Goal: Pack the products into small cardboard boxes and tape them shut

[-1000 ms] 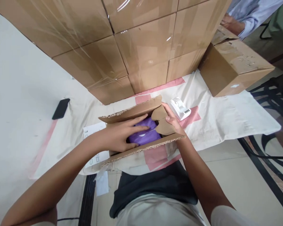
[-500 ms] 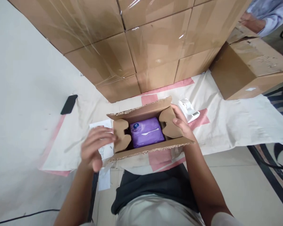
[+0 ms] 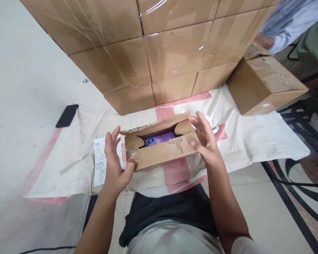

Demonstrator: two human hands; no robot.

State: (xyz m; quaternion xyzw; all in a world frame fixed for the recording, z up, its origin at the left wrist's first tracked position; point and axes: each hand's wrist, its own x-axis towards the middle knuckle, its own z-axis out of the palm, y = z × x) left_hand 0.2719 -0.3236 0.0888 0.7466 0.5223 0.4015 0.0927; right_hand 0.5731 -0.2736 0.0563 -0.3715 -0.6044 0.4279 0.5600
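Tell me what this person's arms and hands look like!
The left hand and right hand are bare, with no gloves, rings or watch showing. A short, pale greyish sleeve shows on the right arm; no left sleeve is in view.

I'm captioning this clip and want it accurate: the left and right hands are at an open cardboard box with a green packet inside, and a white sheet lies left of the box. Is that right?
Not quite: the packet is purple, not green, as the head view shows. The left hand and right hand, open cardboard box and white sheet are as you say.
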